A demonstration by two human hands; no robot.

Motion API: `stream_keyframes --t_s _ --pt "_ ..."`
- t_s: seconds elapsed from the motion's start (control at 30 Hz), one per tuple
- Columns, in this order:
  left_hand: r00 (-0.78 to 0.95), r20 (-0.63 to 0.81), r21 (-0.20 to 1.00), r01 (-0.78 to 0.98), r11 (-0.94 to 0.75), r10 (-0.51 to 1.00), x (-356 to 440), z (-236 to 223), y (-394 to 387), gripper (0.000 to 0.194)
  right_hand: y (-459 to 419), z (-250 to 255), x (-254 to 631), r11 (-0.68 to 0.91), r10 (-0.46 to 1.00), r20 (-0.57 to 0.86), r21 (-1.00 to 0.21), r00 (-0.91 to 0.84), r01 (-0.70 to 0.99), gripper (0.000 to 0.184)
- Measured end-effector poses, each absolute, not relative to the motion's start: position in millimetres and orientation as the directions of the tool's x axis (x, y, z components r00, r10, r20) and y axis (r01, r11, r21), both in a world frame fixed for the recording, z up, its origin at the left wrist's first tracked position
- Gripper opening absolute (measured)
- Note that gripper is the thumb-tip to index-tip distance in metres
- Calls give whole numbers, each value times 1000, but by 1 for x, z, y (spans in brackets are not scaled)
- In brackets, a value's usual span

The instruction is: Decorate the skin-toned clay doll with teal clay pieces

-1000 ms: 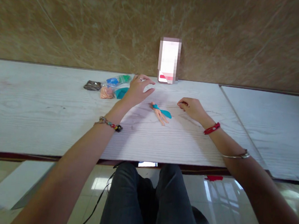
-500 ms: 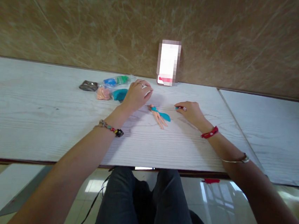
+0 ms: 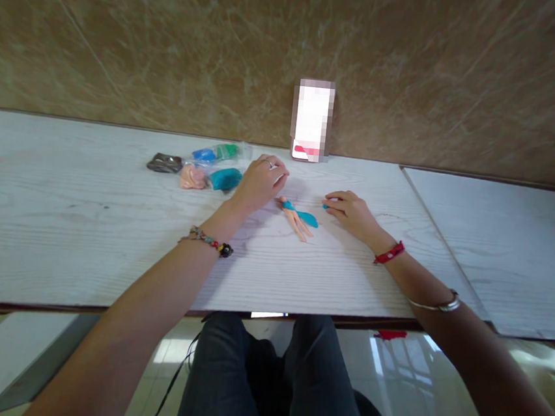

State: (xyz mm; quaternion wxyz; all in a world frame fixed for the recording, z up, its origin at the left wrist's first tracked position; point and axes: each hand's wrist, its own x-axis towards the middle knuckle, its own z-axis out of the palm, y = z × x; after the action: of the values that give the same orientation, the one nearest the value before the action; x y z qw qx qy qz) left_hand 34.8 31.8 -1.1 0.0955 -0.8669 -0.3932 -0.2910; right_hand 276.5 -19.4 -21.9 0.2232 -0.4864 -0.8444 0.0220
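A small clay figure [image 3: 296, 219] lies on the white tabletop between my hands, peach-coloured with a turquoise band at the neck and a flat turquoise piece out to its right. My left hand [image 3: 263, 179] is just beyond the figure's upper left, fingers curled together; whatever is between them, if anything, is hidden. To the right of the figure, my right hand [image 3: 352, 212] pinches a tiny piece of blue clay [image 3: 325, 206] at its fingertips, close to the tabletop. Beside my left hand lies a bag of turquoise clay [image 3: 225, 178], partly touching or behind the wrist; I cannot tell which.
Left of my left hand lie packs of peach clay [image 3: 193, 177], dark clay [image 3: 165, 162], blue clay [image 3: 204, 156] and green clay [image 3: 226, 151]. A phone [image 3: 312, 123] with a blurred screen leans against the brown marbled wall [image 3: 176, 41]. A seam [image 3: 437, 233] crosses the tabletop at right.
My left hand has shifted slightly right. The fingers of my right hand have moved a little on the blue clay, which now shows lower at the fingertips. The figure stays put.
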Motion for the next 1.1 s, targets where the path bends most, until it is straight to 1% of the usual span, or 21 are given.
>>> stream_keyframes --t_s 0.17,0.37,0.47,0.57,0.63,0.7,0.77,0.83,0.9,1.03,1.1 --pt "526 579 56 736 -674 623 36 -1 32 17 -20 -22 275 579 803 331 -237 -495 780 29" --pt "536 585 58 721 -690 609 36 -3 35 18 -22 -17 282 626 775 296 -238 -559 743 25" --pt "531 588 73 717 -693 611 36 -3 35 19 -22 -20 282 613 782 310 -222 -541 758 24" --pt "526 582 99 711 -696 620 36 -3 35 21 -22 -22 280 568 803 351 -209 -482 796 24" --pt "519 578 113 713 -692 630 36 -3 35 21 -22 -22 279 559 808 363 -226 -463 798 19" --pt "518 572 115 717 -687 636 36 -3 34 21 -22 -20 278 568 810 355 -271 -467 777 15" --pt "522 565 109 721 -684 639 35 -2 34 20 -21 -17 276 564 818 339 -320 -464 761 14" --pt "524 559 103 725 -681 643 35 -2 35 19 -18 -15 273 539 836 327 -336 -442 772 15" --pt "516 561 107 730 -675 647 34 -3 37 19 -14 -14 270 507 851 316 -292 -419 811 18" --pt "494 574 135 729 -671 653 31 -7 41 19 -10 -17 269 477 855 296 -123 -427 870 27" --pt "487 579 146 727 -671 654 30 -7 42 18 -12 -18 270 487 845 305 -102 -439 867 27"
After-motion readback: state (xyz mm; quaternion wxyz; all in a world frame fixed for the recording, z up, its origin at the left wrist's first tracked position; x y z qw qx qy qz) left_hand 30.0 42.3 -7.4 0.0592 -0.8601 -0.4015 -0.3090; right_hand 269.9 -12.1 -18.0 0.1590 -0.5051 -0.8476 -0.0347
